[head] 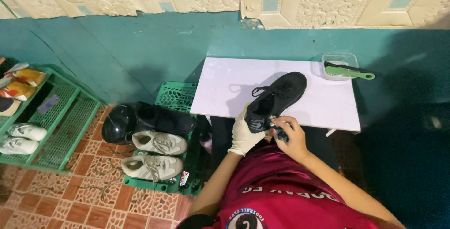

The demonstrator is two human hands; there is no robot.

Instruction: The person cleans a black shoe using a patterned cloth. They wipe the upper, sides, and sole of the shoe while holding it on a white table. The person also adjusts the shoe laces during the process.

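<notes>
A black lace-up shoe [276,97] lies on a white table [225,88], toe pointing to the far right, heel over the near edge. My left hand [243,135], in a white glove, grips the shoe's heel from below. My right hand [293,137] is bare and closed around a small dark object [280,131], pressed against the heel; what the object is I cannot tell.
A clear plastic tub [341,60] with a green-handled brush [349,73] stands at the table's far right corner. Left of the table a green crate [176,97] carries black shoes, two white sneakers [157,154] and a black helmet [117,123]. A green shoe rack [65,121] stands further left.
</notes>
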